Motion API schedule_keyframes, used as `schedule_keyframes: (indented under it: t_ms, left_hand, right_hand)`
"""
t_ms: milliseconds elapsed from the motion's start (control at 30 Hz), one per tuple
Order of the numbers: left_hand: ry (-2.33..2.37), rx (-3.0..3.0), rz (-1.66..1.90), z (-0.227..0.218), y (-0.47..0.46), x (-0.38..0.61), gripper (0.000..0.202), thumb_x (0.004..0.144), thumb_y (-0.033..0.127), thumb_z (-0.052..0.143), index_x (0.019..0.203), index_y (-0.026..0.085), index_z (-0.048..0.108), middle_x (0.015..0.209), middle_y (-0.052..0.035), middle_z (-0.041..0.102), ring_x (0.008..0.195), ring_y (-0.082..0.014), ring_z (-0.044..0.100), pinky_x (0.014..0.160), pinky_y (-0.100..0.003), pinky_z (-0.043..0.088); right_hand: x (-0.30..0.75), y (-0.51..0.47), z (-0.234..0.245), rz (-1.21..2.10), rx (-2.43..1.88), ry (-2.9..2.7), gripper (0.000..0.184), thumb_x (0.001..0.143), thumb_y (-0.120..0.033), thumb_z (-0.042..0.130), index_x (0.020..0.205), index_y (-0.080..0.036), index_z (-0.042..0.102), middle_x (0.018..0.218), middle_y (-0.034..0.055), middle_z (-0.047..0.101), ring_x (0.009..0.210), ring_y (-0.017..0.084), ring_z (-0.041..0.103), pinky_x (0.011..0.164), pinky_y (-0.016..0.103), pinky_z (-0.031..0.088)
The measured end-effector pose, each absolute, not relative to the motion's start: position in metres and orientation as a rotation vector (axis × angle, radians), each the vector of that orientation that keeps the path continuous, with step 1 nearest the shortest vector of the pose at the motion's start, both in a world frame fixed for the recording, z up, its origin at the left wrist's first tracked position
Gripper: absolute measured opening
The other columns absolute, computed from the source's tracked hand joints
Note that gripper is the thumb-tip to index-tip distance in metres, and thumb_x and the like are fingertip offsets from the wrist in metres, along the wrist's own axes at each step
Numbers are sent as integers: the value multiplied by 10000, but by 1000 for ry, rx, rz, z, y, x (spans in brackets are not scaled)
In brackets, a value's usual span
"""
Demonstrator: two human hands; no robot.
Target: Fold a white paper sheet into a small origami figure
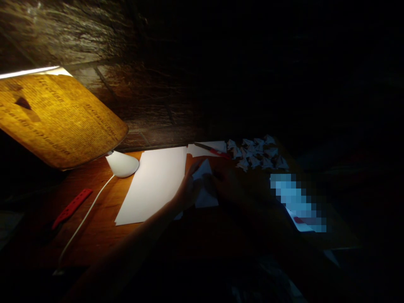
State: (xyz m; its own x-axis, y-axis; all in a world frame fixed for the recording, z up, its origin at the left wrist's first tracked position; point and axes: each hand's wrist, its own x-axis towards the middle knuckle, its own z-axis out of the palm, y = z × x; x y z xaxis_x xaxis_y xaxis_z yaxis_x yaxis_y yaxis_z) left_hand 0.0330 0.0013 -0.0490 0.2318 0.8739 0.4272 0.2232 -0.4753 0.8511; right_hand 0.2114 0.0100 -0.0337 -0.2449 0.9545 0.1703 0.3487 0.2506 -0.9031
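Observation:
My left hand [188, 189] and my right hand [227, 182] meet over a small white piece of paper [205, 185] on the wooden desk [104, 235]. Both pinch its edges, fingers closed on it. The scene is very dark, so the right hand shows only as a dim shape. A large white sheet [154, 185] lies flat just left of the hands. Behind them sits a pile of several small folded white paper pieces [257, 153].
A lit lamp with a printed amber shade [57, 120] and white base [122, 164] stands at the left, its cord [85, 216] trailing forward. A red ruler [72, 208] lies at the left. A red-handled tool [213, 150] rests behind. A glowing screen [298, 202] lies at the right.

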Motion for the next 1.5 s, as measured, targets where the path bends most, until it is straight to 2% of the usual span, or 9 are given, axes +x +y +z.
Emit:
schedule_keyframes:
  t_ms: [133,300,400,500,600,733,867,1233,1500]
  left_hand:
    - [1012,2075,1129,-54,2,27,792,862,127,530,1612,257,315,1529,-153,470,1375,-354,474,1163,-546,404]
    - [1084,2150,925,-58,0,20,1034,780,209,644,1665,289,116,1432,-173,475,1084,-373,605,919,-564,554]
    - [1107,2131,934,-55,-3,21,1027,805,269,660,1665,284,100,1391,-172,480,1056,-364,604,913,-558,550]
    - [1080,2085,1085,-49,-4,24,940,855,305,647,1652,254,153,1390,-163,482,1197,-370,541,1047,-588,472]
    - [1038,1895,1323,-44,-1,29,705,898,333,617,1556,247,379,1328,-131,542,1222,-320,538,1073,-523,465]
    - [1119,1462,1491,-42,3,31,287,878,363,660,1102,186,677,965,-67,661,889,-213,631,785,-326,543]
    - [1161,1150,1498,-38,5,31,231,745,335,778,805,163,637,718,3,611,660,-139,580,599,-247,483]
    - [1095,861,1528,-25,6,33,345,635,257,832,917,157,660,798,-26,719,660,-156,669,607,-278,577]
    - [1121,864,1542,-28,7,31,360,633,277,862,882,173,623,771,-4,703,676,-154,672,634,-266,559]
  right_hand:
    - [212,9,-32,1003,-1193,-1836,217,906,-318,605,743,-175,617,712,22,647,627,149,554,560,255,353]
    - [211,8,-33,1007,-1179,-1840,175,913,-270,595,772,-170,627,746,29,654,660,159,578,607,267,393]
    - [211,7,-33,1037,-1136,-1817,91,871,-216,607,797,-171,635,755,23,659,674,159,587,611,263,405]
    - [213,7,-31,1118,-1109,-1773,44,824,-207,627,827,-174,657,761,13,676,690,160,600,609,254,421]
    - [216,8,-28,1236,-1110,-1684,64,797,-246,656,808,-185,671,766,5,695,719,167,614,636,261,455]
    - [217,10,-24,1286,-1207,-1600,74,734,-253,694,733,-186,663,690,2,672,657,170,598,592,269,439]
    - [217,14,-24,1097,-1248,-1517,61,730,-252,670,736,-192,662,720,11,692,682,171,617,629,282,465]
    - [219,20,-25,1155,-1163,-1210,514,641,-495,820,1011,-193,630,945,79,735,829,222,687,704,333,548]
    - [220,16,-26,965,-1138,-1382,260,739,-389,726,904,-190,718,871,38,732,782,201,652,708,315,509]
